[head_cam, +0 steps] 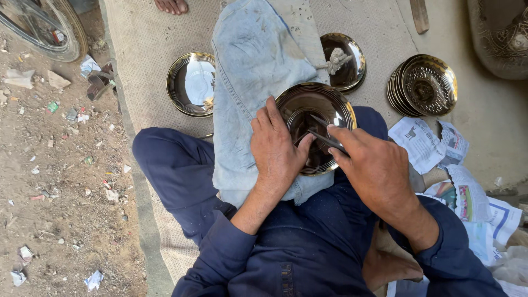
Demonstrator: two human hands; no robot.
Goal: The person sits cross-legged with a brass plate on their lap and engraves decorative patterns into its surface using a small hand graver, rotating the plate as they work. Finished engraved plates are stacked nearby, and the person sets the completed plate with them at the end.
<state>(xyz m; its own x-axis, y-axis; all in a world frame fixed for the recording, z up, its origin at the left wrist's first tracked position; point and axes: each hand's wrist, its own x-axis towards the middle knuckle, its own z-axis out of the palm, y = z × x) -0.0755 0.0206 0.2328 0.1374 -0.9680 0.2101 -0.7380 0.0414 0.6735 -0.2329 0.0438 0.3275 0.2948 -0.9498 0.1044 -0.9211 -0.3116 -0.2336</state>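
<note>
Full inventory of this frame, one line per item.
Shiny metal plate: 1, dark brass, on denim cloth in lap
Pointed metal tool: 1, dark, on that plate
Denim cloth: 1, pale blue, over lap and mat
Loose plates: 2, brass, on mat
Plate stack: 1, brass, right
Newspaper: sheets, right
Woven mat: 1, beige
Wheel: 1, top left
Left hand: steadies plate
Right hand: fingers grip tool

Woven mat (154,38) covers the ground. On it: one metal plate (191,83) far left, another plate (345,60) far centre, stacked plates (422,85) right.
</note>
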